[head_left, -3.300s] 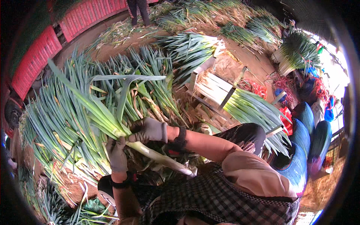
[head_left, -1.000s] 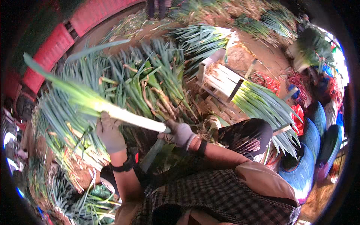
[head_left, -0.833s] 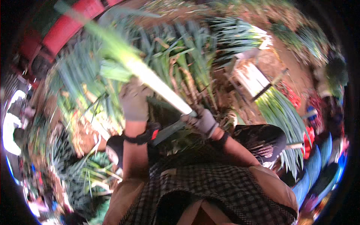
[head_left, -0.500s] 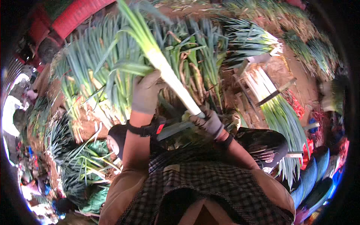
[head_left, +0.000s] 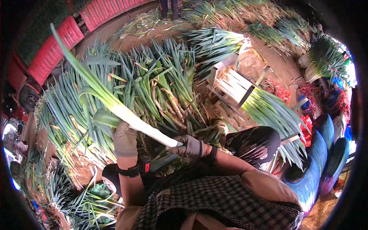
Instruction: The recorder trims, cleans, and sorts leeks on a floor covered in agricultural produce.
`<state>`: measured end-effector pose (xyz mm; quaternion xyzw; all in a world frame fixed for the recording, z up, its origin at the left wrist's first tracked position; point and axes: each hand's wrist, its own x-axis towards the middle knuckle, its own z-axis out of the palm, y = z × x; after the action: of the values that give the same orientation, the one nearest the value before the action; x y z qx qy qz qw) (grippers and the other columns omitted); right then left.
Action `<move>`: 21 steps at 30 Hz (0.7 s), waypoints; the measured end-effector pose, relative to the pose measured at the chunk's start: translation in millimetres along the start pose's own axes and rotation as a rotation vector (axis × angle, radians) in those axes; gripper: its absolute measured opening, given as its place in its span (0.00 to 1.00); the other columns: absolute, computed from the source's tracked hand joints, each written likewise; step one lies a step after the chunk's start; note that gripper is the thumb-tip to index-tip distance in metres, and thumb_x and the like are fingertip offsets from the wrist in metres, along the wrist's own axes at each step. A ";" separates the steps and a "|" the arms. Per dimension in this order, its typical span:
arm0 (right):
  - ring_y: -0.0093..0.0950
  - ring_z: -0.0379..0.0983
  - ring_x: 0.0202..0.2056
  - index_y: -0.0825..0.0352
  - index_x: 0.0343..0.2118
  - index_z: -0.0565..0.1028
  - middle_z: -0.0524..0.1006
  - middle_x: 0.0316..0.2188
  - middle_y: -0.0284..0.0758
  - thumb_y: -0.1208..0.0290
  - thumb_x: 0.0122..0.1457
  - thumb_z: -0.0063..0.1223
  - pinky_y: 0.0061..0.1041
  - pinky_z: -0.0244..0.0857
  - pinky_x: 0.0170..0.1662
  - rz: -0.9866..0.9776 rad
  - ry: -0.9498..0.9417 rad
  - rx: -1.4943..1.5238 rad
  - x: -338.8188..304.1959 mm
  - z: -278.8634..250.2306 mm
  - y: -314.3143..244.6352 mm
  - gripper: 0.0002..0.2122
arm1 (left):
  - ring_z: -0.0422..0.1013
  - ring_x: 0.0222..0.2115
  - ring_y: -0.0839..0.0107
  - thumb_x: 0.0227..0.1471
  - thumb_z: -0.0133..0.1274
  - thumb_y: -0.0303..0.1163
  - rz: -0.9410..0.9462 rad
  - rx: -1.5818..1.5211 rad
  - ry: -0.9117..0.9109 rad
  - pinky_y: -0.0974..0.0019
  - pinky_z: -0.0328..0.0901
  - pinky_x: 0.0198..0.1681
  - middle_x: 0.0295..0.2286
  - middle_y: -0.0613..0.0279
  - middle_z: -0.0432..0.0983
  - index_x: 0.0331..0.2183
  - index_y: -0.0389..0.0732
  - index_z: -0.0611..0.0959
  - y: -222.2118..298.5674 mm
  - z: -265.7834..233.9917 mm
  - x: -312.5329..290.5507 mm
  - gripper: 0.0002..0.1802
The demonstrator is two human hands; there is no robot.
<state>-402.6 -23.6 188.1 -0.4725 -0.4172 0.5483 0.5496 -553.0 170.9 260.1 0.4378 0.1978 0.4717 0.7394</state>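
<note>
A long leek slants across in front of me, its green leaves reaching to the upper left and its white end to the lower right. My left hand, in a pale glove, is closed at the leek where a broad outer leaf bends away from the stem. At the white root end, my right hand, in a grey glove, is closed around the tip. Its fingers hide the roots. Beyond my hands lies a wide heap of leeks, leaves pointing away from me.
To the right, a wooden and metal rack holds a bundle of leeks. Blue boot-like coverings are at lower right, near red plastic. A red vehicle side stands at far left. A person's legs show at the top.
My view has turned, so the heap and rack sit further left. The leek has tilted flatter, its leaves swinging left. Both hands remain closed on it.
</note>
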 end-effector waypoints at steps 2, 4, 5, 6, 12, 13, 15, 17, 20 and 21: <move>0.10 0.64 0.18 0.65 0.40 0.77 0.74 0.21 0.23 0.61 0.53 0.60 0.14 0.57 0.20 0.029 -0.148 0.061 -3.8 -4.7 0.5 0.15 | 0.71 0.30 0.68 0.49 0.50 0.30 -0.186 -0.057 -0.146 0.68 0.67 0.35 0.29 0.61 0.72 0.35 0.37 0.75 10.8 2.2 -5.6 0.10; 0.11 0.64 0.18 0.65 0.39 0.77 0.73 0.20 0.23 0.61 0.54 0.60 0.14 0.57 0.19 0.061 -0.190 0.134 -6.8 -4.7 4.9 0.14 | 0.70 0.27 0.70 0.50 0.50 0.32 -0.243 -0.050 -0.123 0.70 0.65 0.31 0.28 0.61 0.72 0.35 0.37 0.74 12.2 0.3 -2.9 0.10; 0.11 0.64 0.17 0.64 0.39 0.78 0.73 0.19 0.23 0.61 0.54 0.60 0.15 0.57 0.19 0.103 -0.242 0.209 -7.9 -0.8 5.6 0.14 | 0.68 0.25 0.71 0.51 0.49 0.34 -0.301 -0.044 -0.085 0.71 0.64 0.27 0.27 0.61 0.72 0.34 0.38 0.74 13.2 -3.8 -2.5 0.10; 0.12 0.63 0.16 0.63 0.37 0.78 0.72 0.17 0.23 0.61 0.54 0.60 0.15 0.56 0.18 -0.006 -0.153 0.013 -7.2 5.8 6.4 0.13 | 0.65 0.21 0.72 0.52 0.49 0.35 -0.313 0.031 -0.132 0.73 0.59 0.23 0.24 0.62 0.70 0.34 0.38 0.73 12.8 -6.2 -1.7 0.11; 0.12 0.64 0.16 0.65 0.36 0.78 0.72 0.16 0.23 0.61 0.54 0.60 0.15 0.58 0.18 0.053 -0.213 0.036 -14.6 5.6 12.9 0.12 | 0.67 0.27 0.69 0.55 0.44 0.33 -0.495 0.009 -0.063 0.72 0.64 0.31 0.27 0.58 0.68 0.39 0.35 0.70 10.9 -10.8 -6.8 0.13; 0.12 0.65 0.16 0.64 0.36 0.78 0.72 0.16 0.24 0.62 0.54 0.59 0.16 0.58 0.18 0.034 -0.231 0.025 -16.6 3.6 12.4 0.13 | 0.67 0.29 0.68 0.56 0.42 0.32 -0.563 -0.026 -0.090 0.72 0.65 0.34 0.29 0.57 0.68 0.41 0.34 0.69 8.3 -10.4 -6.1 0.13; 0.12 0.65 0.15 0.64 0.37 0.78 0.72 0.16 0.24 0.62 0.54 0.59 0.16 0.59 0.18 0.055 -0.252 0.024 -20.6 13.2 -15.3 0.13 | 0.69 0.33 0.68 0.57 0.45 0.35 -0.608 0.049 -0.427 0.70 0.67 0.35 0.34 0.57 0.69 0.42 0.35 0.70 -20.7 -22.8 -19.8 0.15; 0.12 0.65 0.15 0.64 0.38 0.77 0.73 0.16 0.25 0.62 0.54 0.59 0.16 0.60 0.18 0.089 -0.244 0.014 -27.2 13.7 -40.5 0.13 | 0.71 0.31 0.68 0.56 0.48 0.40 -0.737 0.127 -0.513 0.70 0.68 0.34 0.36 0.59 0.72 0.44 0.37 0.71 -67.3 -43.3 -27.5 0.19; 0.15 0.67 0.15 0.65 0.43 0.75 0.74 0.19 0.25 0.65 0.52 0.61 0.16 0.61 0.16 0.065 -0.236 -0.070 -26.8 10.9 -46.3 0.16 | 0.71 0.33 0.70 0.57 0.44 0.42 -0.547 0.387 -0.540 0.68 0.68 0.37 0.38 0.58 0.73 0.46 0.38 0.71 -96.5 -44.3 -62.2 0.20; 0.15 0.67 0.15 0.65 0.43 0.75 0.74 0.19 0.25 0.65 0.52 0.61 0.16 0.61 0.16 0.062 -0.265 -0.068 -25.4 20.2 -53.3 0.16 | 0.71 0.33 0.70 0.57 0.44 0.42 -0.536 0.397 -0.514 0.68 0.68 0.37 0.38 0.58 0.73 0.46 0.38 0.71 -109.0 -75.0 -59.6 0.20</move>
<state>-412.5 -45.1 245.8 -0.4271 -0.4898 0.6080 0.4562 -577.2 134.9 121.7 0.6081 0.2009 0.0910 0.7626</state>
